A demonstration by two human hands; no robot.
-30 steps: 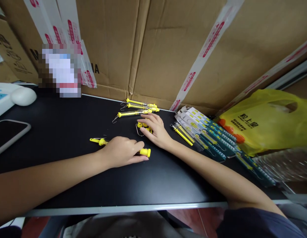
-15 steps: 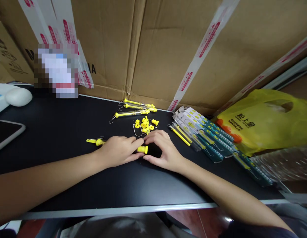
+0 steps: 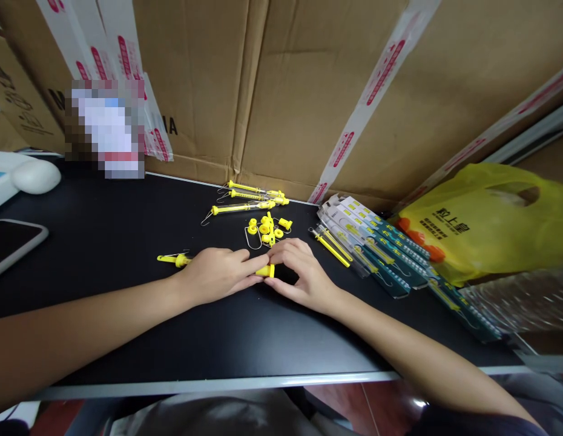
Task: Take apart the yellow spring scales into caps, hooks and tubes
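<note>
A: Hands first. Pose?
B: Both forearms come in low over the black table (image 3: 127,339). Left hand (image 3: 215,275) lies palm down, fingers curled over a yellow spring scale (image 3: 265,270), pinning it to the table. Right hand (image 3: 304,272) is knuckles up, fingers bent, tips pinching the scale's yellow end cap, touching the left fingertips.
A: So both closed on it?
B: Yes, both grip the same scale, neither spread open.
A: Axis?
B: Long axis runs left to right, flat on the table. Hook end sticks out left of the left hand, cap end points right. The middle is hidden under the left hand.
A: Look?
B: Slim yellow plastic tube, thin wire hook, thicker yellow cap.
A: Farther back?
B: Just beyond the hands, a pile of loose yellow caps (image 3: 266,229) and a wire hook. Right of that, packaged scales (image 3: 376,245) fanned out. Behind the pile, three finished scales (image 3: 249,197) lying side by side. Far right a yellow plastic bag (image 3: 485,224); far left a phone (image 3: 13,239). Cardboard boxes (image 3: 286,91) along the back.
</note>
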